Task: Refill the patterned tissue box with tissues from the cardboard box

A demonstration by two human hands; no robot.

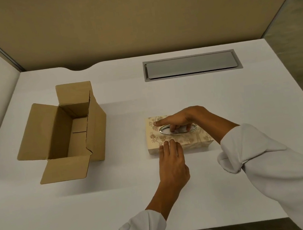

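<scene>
The patterned tissue box (199, 140) lies flat on the white desk, right of centre, with a silver-rimmed oval opening (163, 131) on top. My right hand (184, 119) is over the box. Its index finger lies stretched across the top, while the other fingers and the thumb dip into the opening, where something white shows. Whether they pinch a tissue is hidden. My left hand (171, 157) rests flat with its fingertips on the box's near top edge. The cardboard box (94, 126) stands to the left, flaps open, and the inside that I see holds nothing.
The white desk (82, 212) has a grey cable hatch (191, 64) set in at the back right. Tan partition walls (133, 20) close off the back and the left side. The desk's near edge runs just below my sleeves.
</scene>
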